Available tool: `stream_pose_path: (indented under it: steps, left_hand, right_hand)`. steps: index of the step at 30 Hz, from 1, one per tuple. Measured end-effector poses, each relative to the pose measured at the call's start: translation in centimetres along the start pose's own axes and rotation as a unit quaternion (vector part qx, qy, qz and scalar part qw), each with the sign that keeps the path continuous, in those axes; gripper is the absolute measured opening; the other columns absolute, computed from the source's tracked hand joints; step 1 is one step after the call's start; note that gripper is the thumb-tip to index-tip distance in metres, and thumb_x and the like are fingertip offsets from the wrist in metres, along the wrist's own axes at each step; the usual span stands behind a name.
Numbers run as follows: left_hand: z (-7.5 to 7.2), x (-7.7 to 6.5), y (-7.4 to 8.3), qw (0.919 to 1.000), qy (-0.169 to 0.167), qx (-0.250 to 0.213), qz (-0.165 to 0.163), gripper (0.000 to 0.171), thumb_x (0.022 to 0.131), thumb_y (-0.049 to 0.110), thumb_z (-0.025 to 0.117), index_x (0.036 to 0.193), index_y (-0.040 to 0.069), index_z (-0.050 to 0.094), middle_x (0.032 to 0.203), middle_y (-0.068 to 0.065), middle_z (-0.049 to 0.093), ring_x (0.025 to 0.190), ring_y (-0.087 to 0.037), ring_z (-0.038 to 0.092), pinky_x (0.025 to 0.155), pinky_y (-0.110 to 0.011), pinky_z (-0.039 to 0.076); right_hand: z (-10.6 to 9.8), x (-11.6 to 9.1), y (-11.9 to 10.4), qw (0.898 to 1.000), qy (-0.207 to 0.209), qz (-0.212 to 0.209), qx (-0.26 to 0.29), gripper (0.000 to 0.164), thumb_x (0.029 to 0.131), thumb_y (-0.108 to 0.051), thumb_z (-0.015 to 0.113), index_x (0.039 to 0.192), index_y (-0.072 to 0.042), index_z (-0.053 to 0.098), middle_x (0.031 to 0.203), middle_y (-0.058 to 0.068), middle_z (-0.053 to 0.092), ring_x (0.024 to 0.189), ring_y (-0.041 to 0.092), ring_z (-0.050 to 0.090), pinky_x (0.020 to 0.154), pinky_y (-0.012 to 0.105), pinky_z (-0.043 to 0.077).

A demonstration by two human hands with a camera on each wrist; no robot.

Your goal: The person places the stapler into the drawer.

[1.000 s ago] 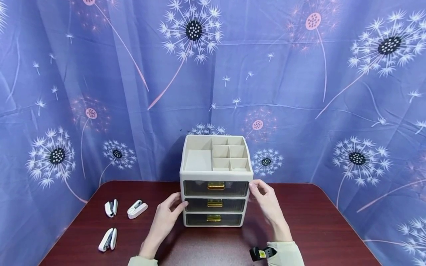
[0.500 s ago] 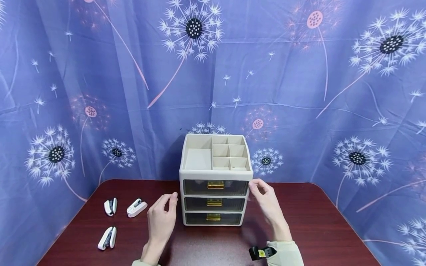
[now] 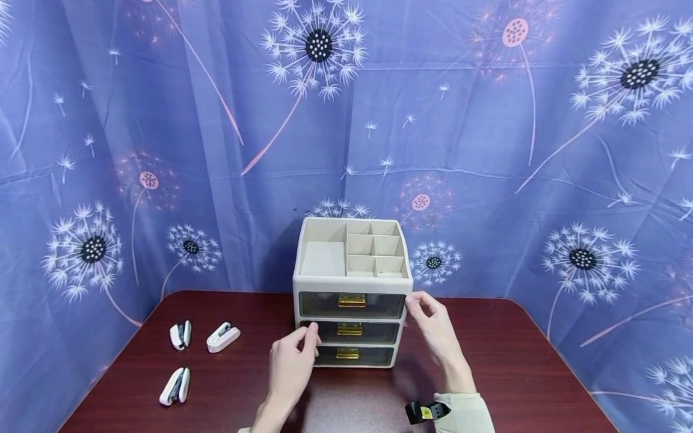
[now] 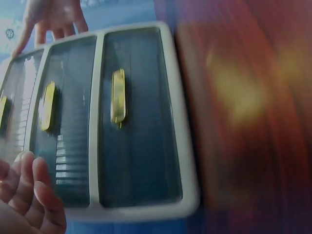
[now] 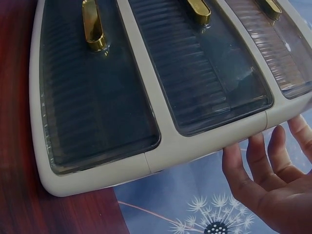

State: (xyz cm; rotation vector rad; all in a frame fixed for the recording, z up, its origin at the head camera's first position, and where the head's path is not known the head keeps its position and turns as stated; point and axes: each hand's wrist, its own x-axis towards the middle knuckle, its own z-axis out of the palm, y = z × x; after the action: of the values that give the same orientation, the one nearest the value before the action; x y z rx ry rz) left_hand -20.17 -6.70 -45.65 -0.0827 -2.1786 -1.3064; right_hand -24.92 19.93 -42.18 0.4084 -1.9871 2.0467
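Observation:
A cream desktop organizer (image 3: 352, 281) stands upright near the table's back edge. Its three drawers have dark see-through fronts and gold handles (image 3: 347, 353), and all are pushed in. My left hand (image 3: 292, 361) is in front of its lower left side, fingers loosely bent and holding nothing; in the left wrist view that hand (image 4: 31, 200) appears beside the middle drawer front. With its fingertips, my right hand (image 3: 433, 328) touches the organizer's right side near the top drawer. The right wrist view shows those fingertips (image 5: 231, 153) against the cream side wall.
Three small white staplers (image 3: 223, 338) lie on the left part of the dark red table (image 3: 487, 361). A purple dandelion-print curtain (image 3: 460, 132) hangs behind and at both sides. The organizer's top has one large compartment and several small ones.
My left hand has let go of the organizer's left side, drawn back, then moved right to the front of the lower drawers. The right hand has stayed at the right side.

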Motion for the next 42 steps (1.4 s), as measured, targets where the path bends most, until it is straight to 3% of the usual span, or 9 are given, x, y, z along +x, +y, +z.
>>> stream_pose_path:
  steps: [8,12,18,25,33,42]
  left_hand:
    - [1.7,-0.7,0.5,0.9902,-0.095,-0.054,-0.087,0.037,0.100,0.039,0.054,0.076,0.017,0.071,0.057,0.011,0.059,0.047,-0.009,0.057,0.053,-0.024,0.045]
    - [2.4,-0.8,0.7,0.9812,-0.116,-0.104,-0.114,0.034,0.100,0.038,0.054,0.082,0.015,0.072,0.062,0.006,0.063,0.047,-0.015,0.059,0.041,-0.027,0.046]
    - [3.3,-0.9,0.8,0.9633,-0.131,-0.175,-0.156,0.039,0.099,0.039,0.056,0.088,0.005,0.073,0.069,-0.002,0.068,0.044,-0.014,0.059,0.032,-0.027,0.042]
    - [4.0,-1.0,0.9,0.9303,-0.135,-0.261,-0.220,0.047,0.097,0.041,0.058,0.095,-0.004,0.070,0.076,-0.010,0.071,0.045,-0.011,0.059,0.033,-0.018,0.036]
    - [4.3,-0.9,1.2,0.9173,-0.134,-0.294,-0.233,0.043,0.099,0.034,0.057,0.099,-0.008,0.068,0.079,-0.010,0.071,0.046,-0.010,0.059,0.035,-0.018,0.036]
    - [4.3,-1.4,1.5,0.9067,-0.136,-0.309,-0.253,0.036,0.100,0.026,0.056,0.098,-0.009,0.066,0.078,-0.011,0.071,0.045,-0.009,0.057,0.036,-0.017,0.034]
  right_hand:
    - [-0.1,0.0,0.0,1.000,0.002,0.006,-0.005,0.021,0.099,-0.011,0.056,0.099,0.011,0.058,0.083,0.005,0.063,0.072,0.012,0.062,0.068,0.034,0.056]
    - [-0.1,-0.1,-0.1,1.000,0.005,0.010,0.000,0.025,0.100,-0.010,0.055,0.101,0.015,0.056,0.083,0.005,0.063,0.073,0.012,0.062,0.068,0.032,0.056]
    - [0.0,-0.2,-0.1,1.000,0.005,0.011,0.006,0.023,0.100,-0.010,0.056,0.100,0.013,0.057,0.083,0.004,0.063,0.072,0.012,0.062,0.068,0.031,0.056]
    - [0.1,0.0,0.1,1.000,-0.003,0.010,0.013,0.017,0.099,-0.009,0.056,0.097,0.007,0.060,0.082,0.005,0.063,0.071,0.012,0.063,0.067,0.032,0.055]
    - [0.0,0.0,-0.1,1.000,-0.003,0.011,0.015,0.025,0.100,-0.010,0.056,0.101,0.015,0.055,0.083,0.006,0.063,0.072,0.013,0.063,0.068,0.033,0.055]
    - [-0.1,0.1,0.0,1.000,-0.005,0.010,0.015,0.020,0.099,-0.011,0.057,0.098,0.008,0.059,0.081,0.003,0.063,0.071,0.013,0.061,0.068,0.034,0.056]
